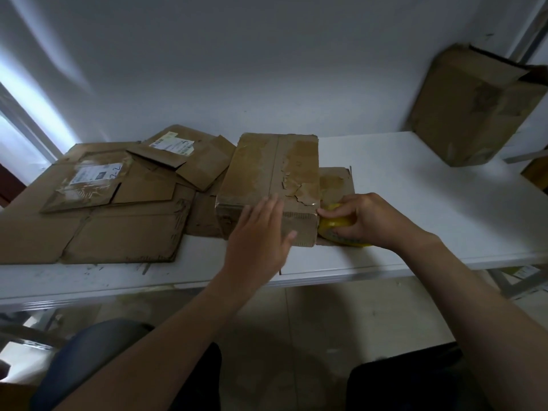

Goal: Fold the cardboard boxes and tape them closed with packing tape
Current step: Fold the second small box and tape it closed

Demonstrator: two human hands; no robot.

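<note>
1. Your box (268, 173) stands closed on the table (415, 197), in the middle of the view and near the front edge. Its top shows glossy patches and torn paper.
2. Your left hand (261, 229) lies flat over the near end of the box, fingers straight and close together, holding nothing.
3. Your right hand (367, 221) is curled round the yellow tape (336, 225). The roll sits just beside the box's near right corner, and your thumb tip touches that corner.
4. A flat sheet (336, 180) sticks out from under the box on its right side and runs beneath the tape.
5. To the left of the box lies a pile of flat cardboard (118, 232), several pieces overlapping. 2 of them bear white labels (172, 143).
6. A second box (471, 111) stands at the far right of the table, well apart from your hands, with a flap open at its top.
</note>
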